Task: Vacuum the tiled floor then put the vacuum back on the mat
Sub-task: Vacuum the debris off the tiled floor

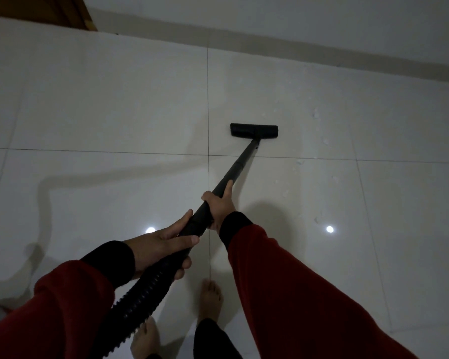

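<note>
A black vacuum wand (240, 164) slants up and to the right across glossy white floor tiles (114, 112). Its flat black nozzle head (254, 130) lies on a tile ahead of me. My right hand (219, 206) grips the wand partway down its length. My left hand (163, 242) grips the lower end, where the wand joins a ribbed black hose (140, 294) that runs down toward the bottom edge. Small white scraps (324, 141) are scattered on the tiles to the right of the nozzle. The vacuum body and the mat are out of view.
A white wall with a grey skirting line (322, 47) runs behind the nozzle. A brown wooden door edge (86, 14) stands at the top left. My two bare feet (211, 299) stand on the tiles below the hands. Two ceiling lights reflect in the floor.
</note>
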